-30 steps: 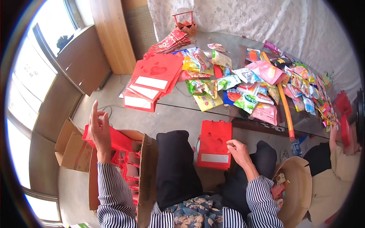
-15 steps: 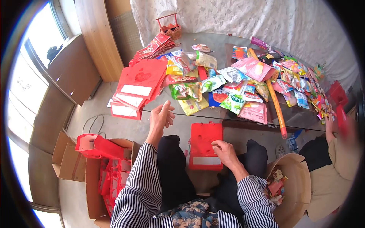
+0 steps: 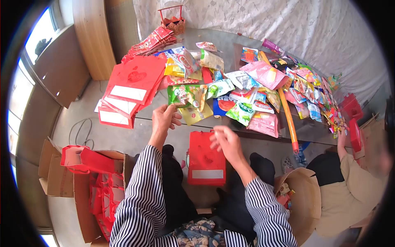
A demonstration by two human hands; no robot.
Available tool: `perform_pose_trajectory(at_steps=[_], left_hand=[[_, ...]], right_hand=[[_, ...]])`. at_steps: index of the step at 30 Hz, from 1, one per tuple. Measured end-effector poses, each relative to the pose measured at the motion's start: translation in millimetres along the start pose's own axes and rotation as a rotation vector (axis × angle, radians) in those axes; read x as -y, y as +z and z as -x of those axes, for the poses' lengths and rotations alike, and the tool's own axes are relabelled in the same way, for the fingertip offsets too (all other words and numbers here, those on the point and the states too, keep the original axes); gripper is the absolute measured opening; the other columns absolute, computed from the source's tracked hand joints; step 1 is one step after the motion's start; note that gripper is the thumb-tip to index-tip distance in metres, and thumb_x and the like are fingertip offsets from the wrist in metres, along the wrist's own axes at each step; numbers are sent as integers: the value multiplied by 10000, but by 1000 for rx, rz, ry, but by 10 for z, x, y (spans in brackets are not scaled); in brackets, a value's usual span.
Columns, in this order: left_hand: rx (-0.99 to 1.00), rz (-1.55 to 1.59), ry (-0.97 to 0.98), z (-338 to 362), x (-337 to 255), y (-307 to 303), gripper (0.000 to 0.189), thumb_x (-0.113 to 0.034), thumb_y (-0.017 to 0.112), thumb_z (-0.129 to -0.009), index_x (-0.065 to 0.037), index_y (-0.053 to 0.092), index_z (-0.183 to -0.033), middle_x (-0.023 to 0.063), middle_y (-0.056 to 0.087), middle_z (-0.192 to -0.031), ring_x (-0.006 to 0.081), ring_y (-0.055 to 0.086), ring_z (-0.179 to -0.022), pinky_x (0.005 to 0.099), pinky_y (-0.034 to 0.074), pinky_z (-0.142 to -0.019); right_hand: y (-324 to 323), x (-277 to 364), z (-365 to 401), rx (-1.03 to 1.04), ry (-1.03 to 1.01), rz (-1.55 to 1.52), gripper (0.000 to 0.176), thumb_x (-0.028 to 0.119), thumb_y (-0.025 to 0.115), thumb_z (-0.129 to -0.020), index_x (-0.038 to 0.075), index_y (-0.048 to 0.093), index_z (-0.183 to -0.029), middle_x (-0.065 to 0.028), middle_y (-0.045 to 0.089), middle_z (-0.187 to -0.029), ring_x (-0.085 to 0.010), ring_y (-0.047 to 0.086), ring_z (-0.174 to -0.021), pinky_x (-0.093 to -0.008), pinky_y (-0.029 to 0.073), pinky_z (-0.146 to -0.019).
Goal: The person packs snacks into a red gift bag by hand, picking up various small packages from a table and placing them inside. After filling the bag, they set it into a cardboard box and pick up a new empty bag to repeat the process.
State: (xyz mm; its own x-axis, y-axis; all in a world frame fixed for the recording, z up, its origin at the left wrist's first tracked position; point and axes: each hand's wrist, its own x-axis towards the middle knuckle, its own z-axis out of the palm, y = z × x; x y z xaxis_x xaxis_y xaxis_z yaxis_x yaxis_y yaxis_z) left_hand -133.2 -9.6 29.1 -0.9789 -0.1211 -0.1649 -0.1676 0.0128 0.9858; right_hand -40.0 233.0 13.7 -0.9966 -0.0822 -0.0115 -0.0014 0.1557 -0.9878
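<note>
Well, left hand: from my remote seat I see it at 11 o'clock of the red paper bag, fingers loosely curled and holding nothing, at the near edge of the surface, just short of the green snack packet.
right hand: badly blurred. It hovers at the bag's top edge, toward 1 o'clock, possibly brushing the rim. I cannot tell whether it grips anything.
red paper bag: upright on the wearer's lap between the dark knees, with a white label low on its face.
green snack packet: flat on the surface at 12 o'clock of the left hand, among many other bright packets.
surface: glass-topped and crowded from 11 o'clock round to 2 o'clock.
flat red bags: an overlapping stack at 10 o'clock, overhanging the near edge.
orange tube: long, lying across the packets at 2 o'clock.
cardboard box: on the floor at 8 o'clock, packed with more red bags.
co-worker's hand: at 3 o'clock, beside a red item.
basket: at 4 o'clock, with wrappers inside.
</note>
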Motion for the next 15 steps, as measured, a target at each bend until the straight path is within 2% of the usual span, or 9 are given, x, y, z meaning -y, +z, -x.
perform_pose_trajectory(at_steps=[5, 9, 10, 15], left_hand=[[64, 134, -62, -79, 105, -58, 321, -261, 564, -994, 49, 622, -1054, 125, 710, -780, 148, 648, -523, 231, 439, -405], [117, 238, -91, -47, 72, -105, 266, -223, 565, -1004, 32, 612, -1061, 115, 713, -801, 146, 652, -540, 227, 444, -411], [129, 248, -89, -45, 76, -115, 252, -214, 564, -1008, 26, 609, -1069, 115, 715, -809, 145, 655, -549, 225, 448, -416], [144, 253, -65, -30, 80, -139, 245, -200, 541, -1008, 16, 638, -1070, 109, 710, -798, 143, 648, -537, 230, 439, -413]], right_hand=[[221, 312, -642, 32, 158, -163, 445, 333, 482, -1065, -45, 499, -1300, -189, 691, -1021, -200, 711, -676, -221, 436, -473], [318, 289, -869, 71, 309, -288, 375, 318, 508, -1047, -45, 555, -1127, -170, 695, -901, -212, 707, -597, -221, 408, -422], [332, 278, -884, 59, 338, -316, 308, 280, 526, -1037, -24, 569, -1059, -157, 698, -860, -212, 703, -579, -219, 400, -413], [307, 225, -856, 34, 359, -309, 169, 177, 543, -999, 16, 593, -988, -121, 693, -782, -183, 680, -544, -229, 396, -424]])
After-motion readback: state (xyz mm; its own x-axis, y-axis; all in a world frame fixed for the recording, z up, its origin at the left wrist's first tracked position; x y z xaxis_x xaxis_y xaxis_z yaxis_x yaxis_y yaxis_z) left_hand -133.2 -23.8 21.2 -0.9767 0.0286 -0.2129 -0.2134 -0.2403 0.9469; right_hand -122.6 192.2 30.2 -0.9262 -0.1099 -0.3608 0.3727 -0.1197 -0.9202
